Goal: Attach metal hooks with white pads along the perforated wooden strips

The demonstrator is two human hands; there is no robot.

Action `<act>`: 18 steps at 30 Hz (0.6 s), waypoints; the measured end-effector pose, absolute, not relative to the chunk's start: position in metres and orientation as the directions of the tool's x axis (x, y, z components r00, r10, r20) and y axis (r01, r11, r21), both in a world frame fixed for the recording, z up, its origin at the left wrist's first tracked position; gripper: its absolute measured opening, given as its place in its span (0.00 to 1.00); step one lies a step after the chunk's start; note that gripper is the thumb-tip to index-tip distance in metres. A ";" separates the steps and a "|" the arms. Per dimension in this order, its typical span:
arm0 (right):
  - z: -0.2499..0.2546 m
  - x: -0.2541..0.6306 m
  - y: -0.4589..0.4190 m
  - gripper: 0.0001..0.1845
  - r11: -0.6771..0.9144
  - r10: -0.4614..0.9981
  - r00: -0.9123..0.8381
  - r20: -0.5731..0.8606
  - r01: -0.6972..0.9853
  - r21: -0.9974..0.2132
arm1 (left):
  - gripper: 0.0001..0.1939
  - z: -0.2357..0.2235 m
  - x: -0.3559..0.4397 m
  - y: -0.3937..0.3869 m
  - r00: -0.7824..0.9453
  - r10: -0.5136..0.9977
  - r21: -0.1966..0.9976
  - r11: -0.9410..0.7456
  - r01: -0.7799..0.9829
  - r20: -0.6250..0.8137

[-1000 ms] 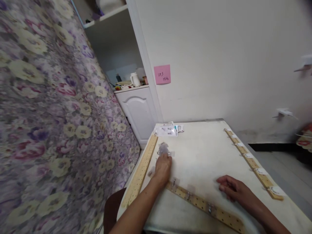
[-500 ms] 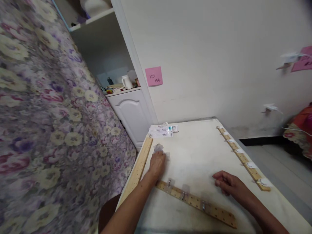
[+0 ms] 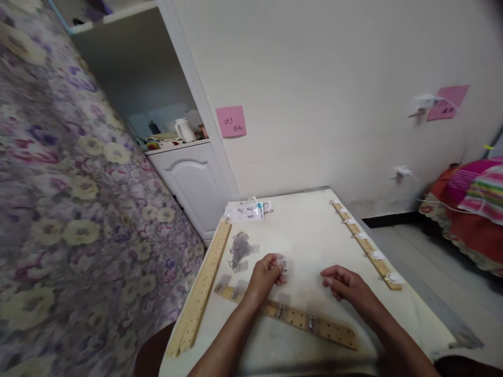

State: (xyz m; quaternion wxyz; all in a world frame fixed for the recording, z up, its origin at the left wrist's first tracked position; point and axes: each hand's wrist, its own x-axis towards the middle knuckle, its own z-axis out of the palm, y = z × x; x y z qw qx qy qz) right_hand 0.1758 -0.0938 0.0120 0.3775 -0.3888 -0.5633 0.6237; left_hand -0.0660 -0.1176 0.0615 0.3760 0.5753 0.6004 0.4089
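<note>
Over the middle of the table, my left hand point(image 3: 267, 275) pinches a small clear packet with a shiny metal piece point(image 3: 283, 265). My right hand point(image 3: 341, 283) hovers to its right, fingers loosely curled and apart, holding nothing. Below both hands a perforated wooden strip point(image 3: 334, 334) lies slantwise, several metal pieces with clear tabs spaced along it; my left forearm hides part of it. A loose pile of similar clear packets point(image 3: 240, 248) rests beyond it, left of my left hand.
Pale perforated wooden strips point(image 3: 204, 285) lie along the table's left edge. Along the right edge is another wooden strip point(image 3: 365, 244) carrying several white round tags. Flat clear packages point(image 3: 245, 211) sit at the far left corner, near the wall. A floral curtain point(image 3: 86, 225) hangs at left.
My left hand has come away from the pile, moving right and nearer with a small clear packet. My right hand stays loosely curled. The view has swung right.
</note>
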 end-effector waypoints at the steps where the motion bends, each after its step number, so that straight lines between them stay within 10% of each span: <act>1: 0.015 0.174 -0.096 0.20 -0.095 0.905 -0.420 -0.062 -0.059 -0.994 | 0.18 0.060 -0.056 -0.123 -0.025 1.000 0.943 0.008 0.332 0.001; 18: 0.021 0.190 -0.119 0.17 -0.197 0.825 -0.556 -0.100 -0.117 -0.973 | 0.18 0.035 0.021 -0.172 0.114 0.984 0.989 0.131 0.073 -0.139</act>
